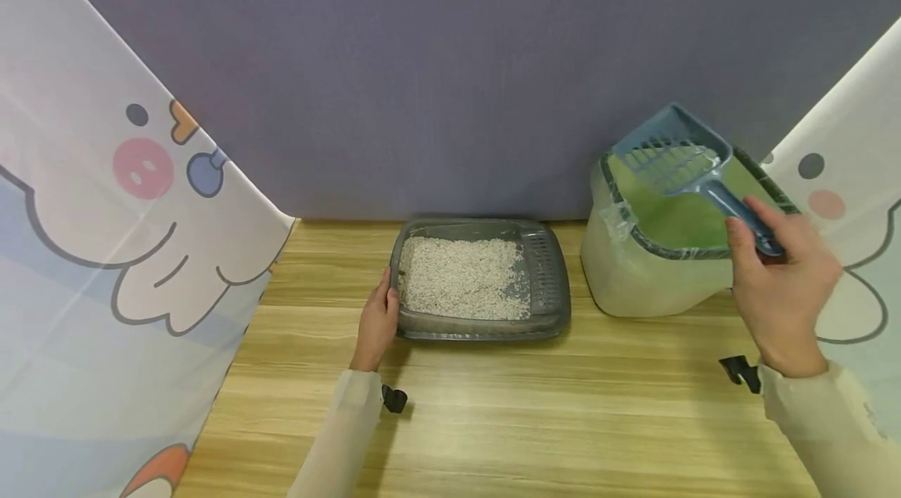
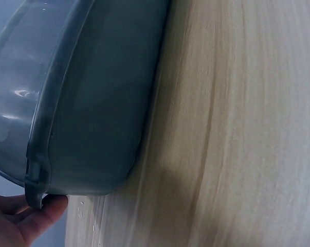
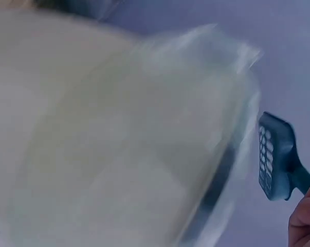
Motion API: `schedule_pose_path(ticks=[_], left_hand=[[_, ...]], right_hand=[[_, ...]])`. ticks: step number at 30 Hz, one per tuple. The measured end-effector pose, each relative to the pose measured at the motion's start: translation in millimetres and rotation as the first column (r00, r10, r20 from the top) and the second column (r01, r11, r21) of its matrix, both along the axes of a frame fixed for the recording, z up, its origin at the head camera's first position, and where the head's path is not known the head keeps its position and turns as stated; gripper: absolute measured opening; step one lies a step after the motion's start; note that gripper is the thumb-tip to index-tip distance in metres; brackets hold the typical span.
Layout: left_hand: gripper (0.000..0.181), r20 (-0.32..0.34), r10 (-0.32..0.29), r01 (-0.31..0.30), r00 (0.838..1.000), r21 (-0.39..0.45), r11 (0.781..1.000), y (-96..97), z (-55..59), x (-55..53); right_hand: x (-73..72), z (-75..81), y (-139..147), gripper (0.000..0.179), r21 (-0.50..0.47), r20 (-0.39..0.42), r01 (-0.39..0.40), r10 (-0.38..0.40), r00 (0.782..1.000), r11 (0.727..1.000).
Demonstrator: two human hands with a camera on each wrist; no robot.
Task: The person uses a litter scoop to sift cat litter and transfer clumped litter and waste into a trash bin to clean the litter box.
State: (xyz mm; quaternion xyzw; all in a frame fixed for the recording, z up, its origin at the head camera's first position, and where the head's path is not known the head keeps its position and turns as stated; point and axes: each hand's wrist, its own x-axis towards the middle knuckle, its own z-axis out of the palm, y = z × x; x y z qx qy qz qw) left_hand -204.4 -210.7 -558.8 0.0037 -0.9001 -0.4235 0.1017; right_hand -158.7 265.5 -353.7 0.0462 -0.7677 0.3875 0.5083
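Note:
My right hand grips the handle of a blue slotted litter scoop, raised over the bin. The scoop's head is above the bin's opening; a pale patch shows through its slots, and I cannot tell what it is. In the right wrist view the scoop is at the right edge with part of my hand. On the left, my left hand holds the end of a grey litter tray with pale granular litter inside. The left wrist view shows fingers under the tray's rim.
The bin has a dark rim and a clear plastic liner, with green inside. A wood-grain table lies under everything. A grey-purple cloth wall stands behind, and cartoon-print sheets flank both sides.

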Motion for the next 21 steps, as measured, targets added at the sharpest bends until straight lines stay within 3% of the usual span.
schedule_pose_path(ticks=[4,8,11,13,15,17,21], left_hand=[[0.048,-0.015,-0.001,0.001,1.000,0.009,1.000,1.6,0.8,-3.6],[0.050,-0.028,-0.014,0.015,0.999,0.008,1.000,5.4,2.7,-9.3],[0.050,-0.034,-0.018,0.018,0.999,-0.002,1.000,8.7,3.5,-12.2],[0.049,-0.038,-0.015,0.016,0.999,0.008,1.000,10.5,4.2,-12.4],[0.049,-0.036,-0.015,0.015,0.999,0.013,1.000,11.9,3.9,-12.5],[0.049,-0.038,-0.017,0.017,0.999,0.015,1.000,12.6,3.4,-12.5],[0.050,-0.024,-0.015,0.016,1.000,0.029,0.999,10.8,0.2,-10.1]], right_hand=[[5.0,-11.8,-38,0.025,0.036,0.007,-0.169,0.168,0.986,0.985],[2.9,-49.0,-74,0.028,0.113,0.132,-0.293,0.278,0.952,0.949],[-2.5,-84.4,-96,0.029,0.128,0.274,-0.353,0.309,0.911,0.927],[-6.6,-106.2,-107,0.029,0.123,0.383,-0.380,0.310,0.870,0.917],[-8.9,-123.8,-116,0.031,0.087,0.512,-0.409,0.312,0.801,0.908],[-10.6,-136.2,-121,0.034,0.049,0.630,-0.431,0.308,0.713,0.901],[-10.8,-144.0,-123,0.040,0.004,0.782,-0.465,0.286,0.553,0.886]])
